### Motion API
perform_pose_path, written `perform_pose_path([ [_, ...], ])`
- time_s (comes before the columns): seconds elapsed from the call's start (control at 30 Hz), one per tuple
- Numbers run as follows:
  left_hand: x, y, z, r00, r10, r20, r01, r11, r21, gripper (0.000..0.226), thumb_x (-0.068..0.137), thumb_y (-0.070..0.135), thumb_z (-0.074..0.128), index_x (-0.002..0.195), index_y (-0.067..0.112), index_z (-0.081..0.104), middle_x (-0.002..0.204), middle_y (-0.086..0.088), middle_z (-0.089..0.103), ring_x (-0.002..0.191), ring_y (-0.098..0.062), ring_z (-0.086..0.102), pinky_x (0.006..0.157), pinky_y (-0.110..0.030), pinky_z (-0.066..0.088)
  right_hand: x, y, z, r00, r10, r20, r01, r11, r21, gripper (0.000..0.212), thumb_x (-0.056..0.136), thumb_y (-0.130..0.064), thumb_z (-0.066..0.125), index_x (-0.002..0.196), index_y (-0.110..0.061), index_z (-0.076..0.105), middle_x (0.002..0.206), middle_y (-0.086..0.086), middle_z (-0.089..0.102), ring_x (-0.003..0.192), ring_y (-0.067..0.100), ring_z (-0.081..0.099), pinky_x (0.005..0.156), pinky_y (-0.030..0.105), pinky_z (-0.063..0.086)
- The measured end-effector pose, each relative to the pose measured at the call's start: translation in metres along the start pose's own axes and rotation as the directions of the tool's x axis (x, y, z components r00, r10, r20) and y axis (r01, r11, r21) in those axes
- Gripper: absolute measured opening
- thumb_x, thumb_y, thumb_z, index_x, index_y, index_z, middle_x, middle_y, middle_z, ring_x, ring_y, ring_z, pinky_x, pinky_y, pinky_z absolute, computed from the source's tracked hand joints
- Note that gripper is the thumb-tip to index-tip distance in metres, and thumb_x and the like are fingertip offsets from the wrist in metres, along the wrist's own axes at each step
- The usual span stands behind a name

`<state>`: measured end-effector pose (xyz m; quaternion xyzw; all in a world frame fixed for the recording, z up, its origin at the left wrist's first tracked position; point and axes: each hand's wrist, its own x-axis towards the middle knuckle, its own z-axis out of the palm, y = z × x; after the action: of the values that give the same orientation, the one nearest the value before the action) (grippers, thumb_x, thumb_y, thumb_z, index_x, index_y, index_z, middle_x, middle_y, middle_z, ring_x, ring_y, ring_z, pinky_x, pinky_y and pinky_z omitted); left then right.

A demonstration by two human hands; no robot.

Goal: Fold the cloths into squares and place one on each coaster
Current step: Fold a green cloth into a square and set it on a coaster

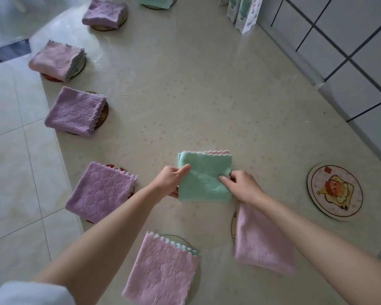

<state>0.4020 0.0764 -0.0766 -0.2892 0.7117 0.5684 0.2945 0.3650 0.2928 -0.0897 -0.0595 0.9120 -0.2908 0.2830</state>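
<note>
Eight cloths in all. Seven folded ones sit on coasters round the bench [207, 95]: three purple cloths [77, 112], three pink cloths [161, 269] and one far green cloth [157, 2]. One bare coaster [334, 191] lies at the right. The green folded cloth [205, 176] lies mid-bench between the hands; the left hand [171, 180] grips its left edge, thumb on top, and the right hand [242, 186] pinches its right edge.

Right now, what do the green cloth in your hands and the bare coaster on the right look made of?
Green cloth: probably plush microfibre, matte, with embossed pile and wavy-cut edges. Bare coaster: likely thin wood or board, going by its pale cut rim, with a smooth printed cartoon face.
</note>
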Motion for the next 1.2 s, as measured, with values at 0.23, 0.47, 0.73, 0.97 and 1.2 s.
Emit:
perform_pose_path([
  [0.23,0.008,0.002,-0.002,0.991,-0.135,-0.003,0.135,0.991,-0.004,0.037,0.091,0.042,0.058,0.105,0.008,0.067,0.093,-0.012,0.072,0.077,-0.027,0.072,0.069,-0.042,0.060,0.023,0.000,0.001,0.984,0.180,0.004,-0.176,0.957,0.230,0.035,0.080,-0.042,0.063,0.061,-0.018,0.045,0.056,0.000,0.046,0.053,0.017,0.046,0.055,0.028,0.037],
  [0.47,0.019,0.019,-0.002,0.981,-0.036,-0.192,0.021,0.997,-0.080,0.028,0.084,0.036,0.069,0.092,0.009,0.067,0.088,-0.010,0.072,0.074,-0.020,0.071,0.063,-0.033,0.060,0.036,-0.006,-0.010,0.982,0.139,-0.129,-0.089,0.939,0.333,0.013,0.086,-0.024,0.063,0.095,-0.015,0.060,0.086,0.002,0.065,0.079,0.019,0.060,0.075,0.033,0.052],
  [0.73,0.037,0.023,-0.001,0.926,0.146,-0.349,-0.038,0.954,0.297,0.024,0.094,0.036,0.048,0.095,0.013,0.053,0.088,-0.006,0.058,0.088,-0.029,0.058,0.078,-0.043,0.053,0.042,-0.012,-0.007,0.983,0.119,-0.142,-0.097,0.984,0.150,0.021,0.093,-0.033,0.051,0.101,-0.014,0.052,0.086,0.005,0.064,0.079,0.024,0.059,0.066,0.031,0.043],
  [0.97,0.036,0.014,0.006,0.891,0.193,-0.412,-0.038,0.934,0.356,0.031,0.101,0.038,0.032,0.098,0.010,0.045,0.089,-0.011,0.056,0.082,-0.028,0.048,0.067,-0.034,0.032,0.048,-0.020,0.001,0.970,0.182,-0.159,-0.186,0.982,-0.012,0.029,0.096,-0.036,0.045,0.111,-0.011,0.048,0.096,0.014,0.062,0.084,0.032,0.057,0.067,0.034,0.041],
  [1.2,0.016,0.004,0.000,0.913,0.211,-0.349,-0.127,0.960,0.248,0.042,0.087,0.048,0.061,0.113,0.018,0.047,0.093,-0.005,0.061,0.078,-0.017,0.060,0.064,-0.033,0.053,0.025,-0.026,-0.002,0.953,0.269,-0.138,-0.248,0.957,0.152,0.046,0.088,-0.052,0.052,0.114,-0.015,0.043,0.100,0.004,0.058,0.096,0.028,0.056,0.074,0.032,0.040],
])
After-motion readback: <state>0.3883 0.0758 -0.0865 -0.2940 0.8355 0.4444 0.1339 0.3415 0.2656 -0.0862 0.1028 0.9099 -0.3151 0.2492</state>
